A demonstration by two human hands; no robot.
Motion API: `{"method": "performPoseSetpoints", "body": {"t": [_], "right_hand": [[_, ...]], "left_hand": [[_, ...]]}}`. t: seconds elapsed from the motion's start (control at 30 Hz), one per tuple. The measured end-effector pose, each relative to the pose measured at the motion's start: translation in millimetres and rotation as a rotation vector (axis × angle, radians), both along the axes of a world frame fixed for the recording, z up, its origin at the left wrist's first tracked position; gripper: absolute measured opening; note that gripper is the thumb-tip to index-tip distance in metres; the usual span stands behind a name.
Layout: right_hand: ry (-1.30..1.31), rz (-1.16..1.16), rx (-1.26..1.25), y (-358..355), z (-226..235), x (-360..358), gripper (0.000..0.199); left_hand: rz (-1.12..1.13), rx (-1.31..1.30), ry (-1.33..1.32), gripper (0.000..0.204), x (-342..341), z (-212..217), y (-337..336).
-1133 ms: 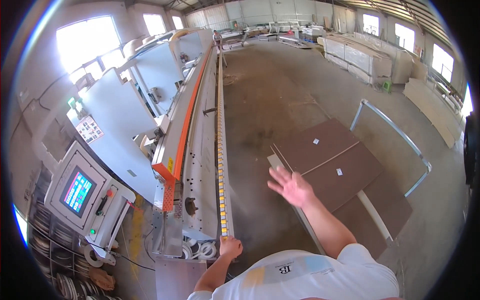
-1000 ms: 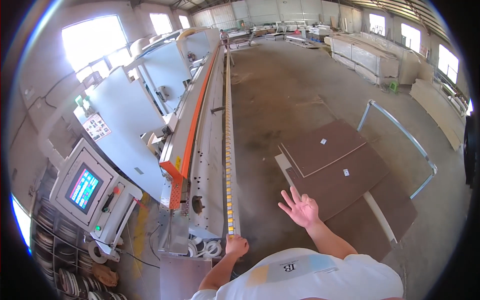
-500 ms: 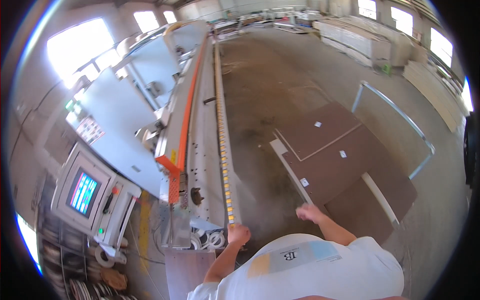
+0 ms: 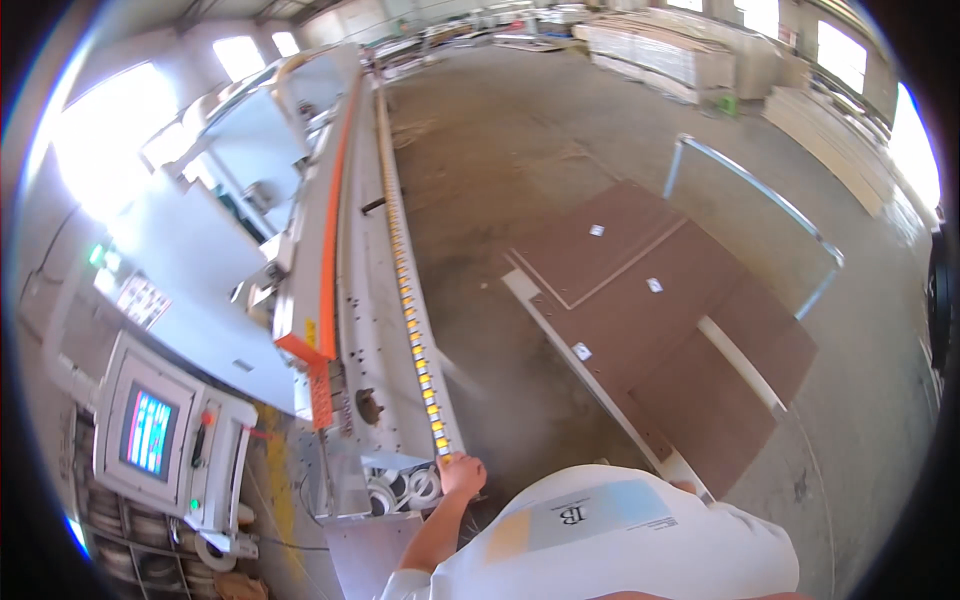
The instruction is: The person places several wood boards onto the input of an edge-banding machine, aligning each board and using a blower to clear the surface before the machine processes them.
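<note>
As I followed from afar, the long machine stretched away; right of it, well apart, lay the overlapping brown boards. The roller strip ran along the machine's right side, while the control box stood left of its near end. By that end, the left hand had its fingers curled over the strip's tip. Further right of the machine, the right hand had just dropped mostly behind the shirt, leaving only the left clearly in contact; I couldn't tell whether the right one's fingers were apart or together.
</note>
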State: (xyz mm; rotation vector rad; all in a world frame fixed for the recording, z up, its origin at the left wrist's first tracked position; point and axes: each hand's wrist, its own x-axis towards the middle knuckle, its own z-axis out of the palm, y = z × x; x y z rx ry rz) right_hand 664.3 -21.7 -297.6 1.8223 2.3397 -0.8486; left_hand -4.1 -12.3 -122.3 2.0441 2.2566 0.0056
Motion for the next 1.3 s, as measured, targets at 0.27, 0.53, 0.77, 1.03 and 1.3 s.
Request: {"method": "performPoseSetpoints", "body": {"t": [0.27, 0.53, 0.77, 1.03, 1.3], "right_hand": [[0.048, 0.305, -0.052, 36, -27, -45, 0.026], [0.465, -0.265, -0.426, 79, 42, -110, 0.031], [0.244, -0.125, -0.358, 106, 35, -126, 0.043], [0.290, -0.215, -0.455, 102, 20, -111, 0.046], [0.287, -0.269, -0.423, 91, 39, -117, 0.044]], "left_hand": [[-0.020, -0.080, 0.092, 0.025, 4, 9, 2], [0.028, -0.133, 0.019, 0.028, 7, 18, 4], [0.025, -0.114, 0.018, 0.027, 11, 28, 3], [0.027, -0.102, 0.021, 0.027, 11, 27, 4], [0.034, -0.104, 0.014, 0.025, 8, 19, 4]]}}
